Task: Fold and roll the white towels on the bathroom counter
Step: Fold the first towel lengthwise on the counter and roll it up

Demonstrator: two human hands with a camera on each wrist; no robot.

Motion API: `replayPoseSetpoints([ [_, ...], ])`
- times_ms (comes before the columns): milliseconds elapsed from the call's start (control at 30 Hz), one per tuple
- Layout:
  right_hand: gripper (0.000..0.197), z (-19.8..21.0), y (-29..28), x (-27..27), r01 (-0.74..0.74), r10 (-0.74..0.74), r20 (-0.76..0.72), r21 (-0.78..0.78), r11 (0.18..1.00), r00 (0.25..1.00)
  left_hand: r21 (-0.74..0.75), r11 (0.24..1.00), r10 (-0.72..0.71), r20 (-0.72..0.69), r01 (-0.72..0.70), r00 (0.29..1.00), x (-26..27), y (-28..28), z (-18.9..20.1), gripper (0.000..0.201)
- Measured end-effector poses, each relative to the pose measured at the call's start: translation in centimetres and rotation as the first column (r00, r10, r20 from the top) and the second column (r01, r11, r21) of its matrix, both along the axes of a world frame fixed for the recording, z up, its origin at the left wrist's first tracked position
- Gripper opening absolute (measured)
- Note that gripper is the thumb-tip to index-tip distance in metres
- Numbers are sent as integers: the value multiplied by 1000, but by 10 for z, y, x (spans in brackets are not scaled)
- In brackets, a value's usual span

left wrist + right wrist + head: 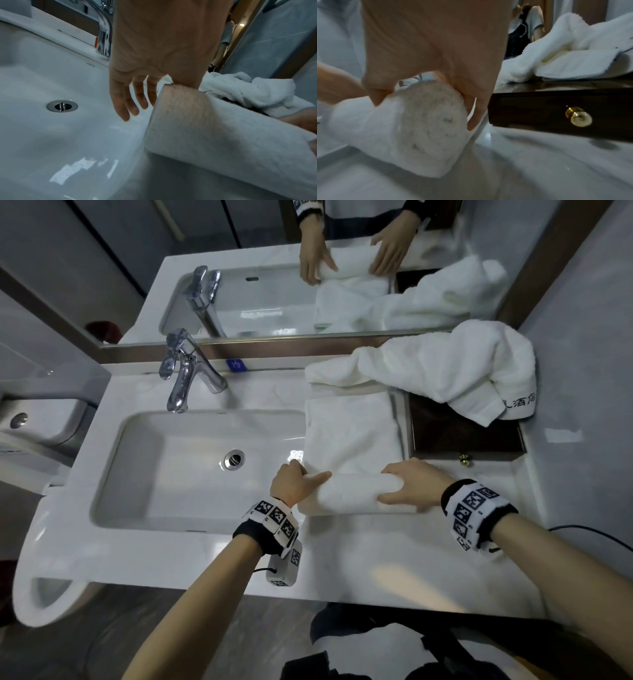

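A white towel (349,433) lies folded in a long strip on the counter (376,559), right of the sink. Its near end is wound into a thick roll (352,494). My left hand (308,474) holds the roll's left end with the thumb laid over the top; in the left wrist view its fingers (133,100) hang past the end of the roll (214,128). My right hand (400,484) grips the right end, thumb (376,96) pressed into the roll (419,128) and fingers round the far side. A second white towel (445,371) lies crumpled at the back right.
The crumpled towel rests partly on a dark wooden box (462,436) with a brass knob (578,117), just right of the strip. The sink (137,474) and chrome faucet (185,371) are to the left. A mirror (274,268) runs along the back; a black cable (589,534) lies far right.
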State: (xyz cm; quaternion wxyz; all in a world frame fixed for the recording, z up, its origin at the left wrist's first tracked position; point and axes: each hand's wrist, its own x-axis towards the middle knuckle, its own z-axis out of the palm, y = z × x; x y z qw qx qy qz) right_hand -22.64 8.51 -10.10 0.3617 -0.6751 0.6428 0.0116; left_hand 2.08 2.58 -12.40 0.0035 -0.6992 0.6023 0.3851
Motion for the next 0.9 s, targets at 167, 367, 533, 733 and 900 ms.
replayPoseSetpoints([
  [167,51,-8,-6,3,99,-104,25,140,985,994,183,971,193,-208,-156,959,4,1,2,54],
  [367,52,-9,-12,2,230,-247,46,229,946,968,27,999,41,-411,-33,911,15,12,3,37],
  [533,47,-10,-18,4,259,-271,20,235,937,962,36,999,25,-458,-9,889,22,16,3,35],
  [733,50,-3,7,7,141,-152,-18,-264,954,988,-10,995,93,-310,-101,946,10,9,2,49],
  [900,76,-6,28,14,-228,144,-249,-353,908,958,123,981,178,-254,-151,951,7,4,5,58],
])
